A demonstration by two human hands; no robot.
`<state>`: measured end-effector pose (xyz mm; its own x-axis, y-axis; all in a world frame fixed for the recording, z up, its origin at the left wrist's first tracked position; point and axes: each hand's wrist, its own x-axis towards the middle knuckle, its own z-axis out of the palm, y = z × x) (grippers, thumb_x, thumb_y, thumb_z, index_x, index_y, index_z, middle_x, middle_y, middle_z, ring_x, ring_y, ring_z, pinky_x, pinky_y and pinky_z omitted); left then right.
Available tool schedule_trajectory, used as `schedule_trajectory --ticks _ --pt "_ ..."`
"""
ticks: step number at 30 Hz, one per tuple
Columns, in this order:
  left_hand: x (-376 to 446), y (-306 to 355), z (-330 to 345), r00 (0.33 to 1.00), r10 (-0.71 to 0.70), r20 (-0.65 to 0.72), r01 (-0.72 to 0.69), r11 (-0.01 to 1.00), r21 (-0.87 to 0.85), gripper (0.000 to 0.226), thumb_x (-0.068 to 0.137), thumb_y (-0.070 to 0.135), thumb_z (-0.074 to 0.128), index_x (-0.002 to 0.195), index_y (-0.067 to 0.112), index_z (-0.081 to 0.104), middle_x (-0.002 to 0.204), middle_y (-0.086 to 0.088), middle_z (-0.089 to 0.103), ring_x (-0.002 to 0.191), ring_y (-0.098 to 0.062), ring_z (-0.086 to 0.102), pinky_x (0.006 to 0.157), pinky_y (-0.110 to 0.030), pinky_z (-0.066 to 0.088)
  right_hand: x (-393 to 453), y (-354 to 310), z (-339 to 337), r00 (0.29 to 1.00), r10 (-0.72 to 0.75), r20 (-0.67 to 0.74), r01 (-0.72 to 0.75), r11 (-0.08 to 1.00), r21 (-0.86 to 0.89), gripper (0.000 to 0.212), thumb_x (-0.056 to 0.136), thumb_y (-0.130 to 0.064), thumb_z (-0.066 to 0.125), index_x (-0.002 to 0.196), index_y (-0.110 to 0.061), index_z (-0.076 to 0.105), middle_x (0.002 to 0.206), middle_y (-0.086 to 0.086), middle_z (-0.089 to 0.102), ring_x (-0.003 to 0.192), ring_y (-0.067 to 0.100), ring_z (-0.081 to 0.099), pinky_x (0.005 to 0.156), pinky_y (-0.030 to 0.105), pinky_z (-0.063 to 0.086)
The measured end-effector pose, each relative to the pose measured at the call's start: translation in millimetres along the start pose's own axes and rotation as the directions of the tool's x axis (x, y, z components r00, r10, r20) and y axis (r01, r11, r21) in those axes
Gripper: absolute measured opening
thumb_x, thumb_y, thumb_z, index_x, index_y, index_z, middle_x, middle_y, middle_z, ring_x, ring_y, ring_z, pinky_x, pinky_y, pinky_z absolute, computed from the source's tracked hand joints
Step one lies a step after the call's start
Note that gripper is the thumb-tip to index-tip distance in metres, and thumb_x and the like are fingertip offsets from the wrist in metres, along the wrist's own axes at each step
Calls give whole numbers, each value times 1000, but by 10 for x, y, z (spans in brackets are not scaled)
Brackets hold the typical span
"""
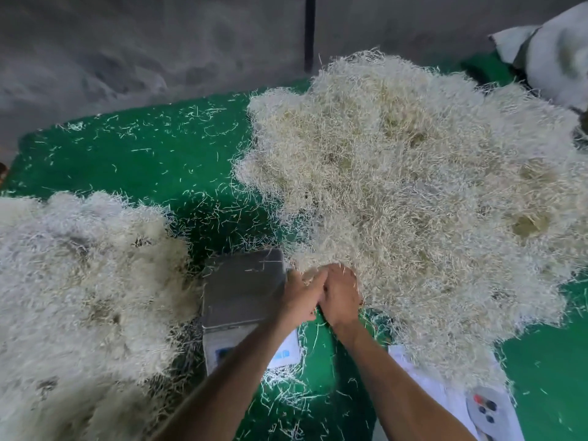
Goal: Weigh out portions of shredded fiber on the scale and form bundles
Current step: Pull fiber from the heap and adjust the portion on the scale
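A big heap of pale shredded fiber (413,186) covers the right half of the green table. A second heap of fiber bundles (79,281) lies at the left. Between them stands a scale (241,291) with a bare steel platform, a few strands on it. My left hand (300,297) and my right hand (340,294) are pressed together at the near edge of the big heap, just right of the scale. Their fingers curl into the fiber and grip a tuft of it.
The green table surface (159,154) carries scattered loose strands. A white sack (560,55) sits at the far right corner. A dark post (309,30) rises behind the table. A white sheet and a second device with buttons (486,409) lie at the near right.
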<state>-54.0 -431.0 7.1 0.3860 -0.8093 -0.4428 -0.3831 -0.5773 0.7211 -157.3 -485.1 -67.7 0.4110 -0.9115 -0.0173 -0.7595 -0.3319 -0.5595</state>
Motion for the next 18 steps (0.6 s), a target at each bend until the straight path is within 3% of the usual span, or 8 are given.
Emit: schedule_trajectory --ticks 2,6,8,10,11,13,15,18 --pt "77 77 71 998 -67 20 69 980 -184 43 85 72 59 85 29 52 89 -1 59 88 -25 68 74 -54 63 -145 -21 21 994 54 -95 -28 966 257 28 96 -12 64 123 -17 63 115 -5 63 108 13 56 98 39 52" --pt "149 153 -38 994 -112 16 112 951 -289 35 93 44 68 112 15 64 101 -8 64 89 -23 66 74 -31 53 -411 -310 -136 989 39 -140 50 814 578 31 99 -35 57 126 -19 55 115 -9 57 109 0 54 92 15 44" --pt "166 165 -158 997 -82 -8 72 912 -403 30 92 31 59 110 7 65 95 -10 64 81 -25 61 69 -29 51 -458 -412 -319 973 47 -227 117 747 654 29 97 -33 53 125 -25 53 111 -9 58 102 9 60 87 22 50" --pt "147 445 -369 986 -124 -114 68 911 -406 22 94 38 55 85 19 60 80 0 58 68 -19 55 58 -23 50 -412 -444 -562 959 95 -268 121 717 687 33 96 -36 54 128 -36 47 110 -17 57 92 10 64 78 32 57" --pt "169 561 -497 974 -174 -144 102 908 -407 26 98 39 52 78 22 54 75 4 54 63 -15 51 55 -23 48 -345 -445 -680 958 92 -272 109 760 640 42 93 -40 57 133 -39 43 120 -19 55 103 7 63 86 35 58" --pt "179 871 -779 995 -6 -98 -27 941 -337 31 102 41 45 78 24 56 69 6 61 62 -16 53 58 -27 54 -162 -475 -882 967 9 -254 94 917 387 73 87 -52 61 151 -36 29 154 -9 40 140 8 39 118 44 37" --pt "77 1194 -1069 988 154 -14 -151 944 -292 46 95 55 48 113 16 67 109 0 73 96 -33 67 97 -50 53 23 -618 -1080 987 -76 -138 109 963 246 101 82 -66 65 160 -29 13 161 0 33 147 14 29 125 46 21" --pt "-142 1614 -1473 997 53 -53 -66 958 -280 108 65 89 58 154 33 32 161 1 31 145 -32 33 116 -58 23 247 -946 -1373 995 -72 63 46 934 355 118 81 -64 75 162 -27 -2 150 -2 45 127 14 46 119 52 37"
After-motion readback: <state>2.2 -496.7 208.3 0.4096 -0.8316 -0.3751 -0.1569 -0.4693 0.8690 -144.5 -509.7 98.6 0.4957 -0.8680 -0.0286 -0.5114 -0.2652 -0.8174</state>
